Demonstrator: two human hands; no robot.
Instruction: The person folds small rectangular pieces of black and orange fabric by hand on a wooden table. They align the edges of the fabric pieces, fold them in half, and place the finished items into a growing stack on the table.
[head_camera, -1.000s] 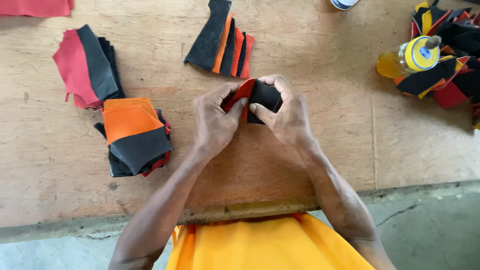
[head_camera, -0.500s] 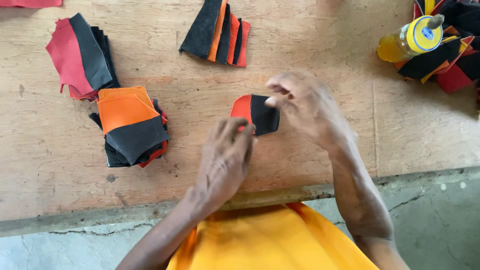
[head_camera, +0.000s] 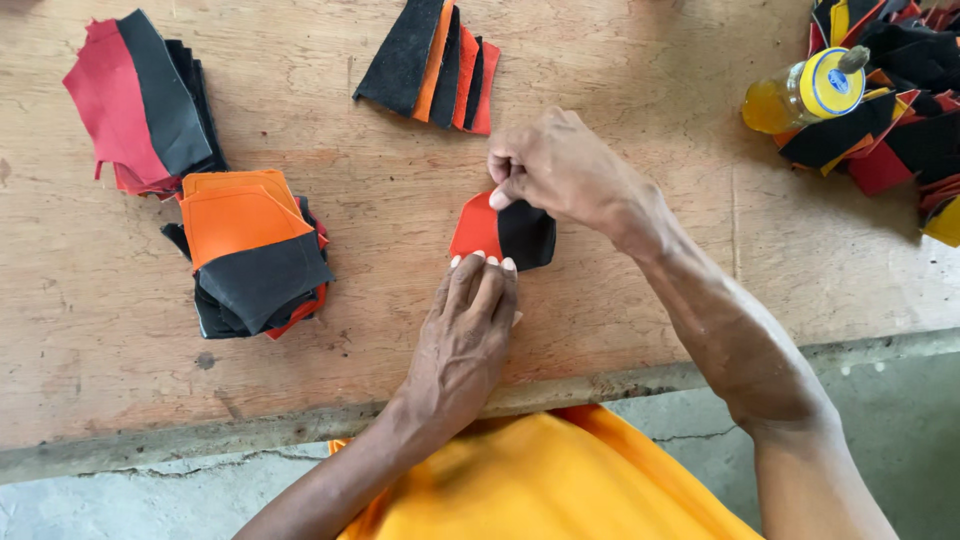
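Bench: bare wooden table (head_camera: 620, 300), worn top, the work lies near its front edge.
Far stacks: red and black pile (head_camera: 140, 100) at upper left; fanned black, orange and red strips (head_camera: 430, 62) at top centre; mixed heap (head_camera: 890, 120) at upper right with a yellow bottle (head_camera: 800, 95) lying on it. All well apart from the hands.
Near stack: orange and black joined pieces (head_camera: 250, 250), left of the work, near the left hand but not touched.
Work piece: red and black patch (head_camera: 505, 232), flat on the table, between the two hands.
Left hand (head_camera: 465, 335): flat, fingers together, fingertips pressing the patch's near edge.
Right hand (head_camera: 560, 165): curled over the far edge, thumb and forefinger pinching at the top of the patch; exact grip partly hidden.
Doing it well, my judgement: keep the left hand's pressure even so the patch cannot slide; work along the seam where red meets black, edges aligned, no wrinkle trapped.
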